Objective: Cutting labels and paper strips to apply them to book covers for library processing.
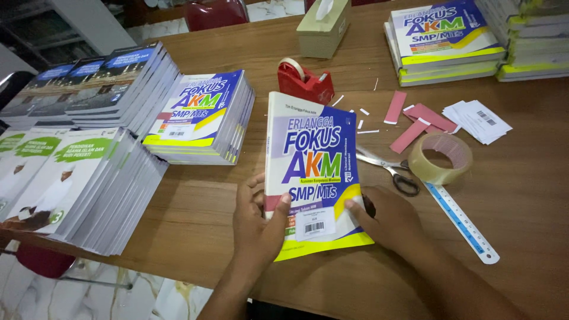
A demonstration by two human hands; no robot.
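Both the left hand (256, 220) and right hand (388, 220) pinch the blue book (313, 172) flat at the table's (521, 195) near edge — thumbs beside its white label (314, 224) — a careless press could wrinkle it.

Dim warm light, soft focus (edges bowed)

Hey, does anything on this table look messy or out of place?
Mostly tidy. Small white paper scraps lie scattered behind the book both hands hold, near the red tape dispenser, and loose pink strips sit unevenly beside the tape roll.
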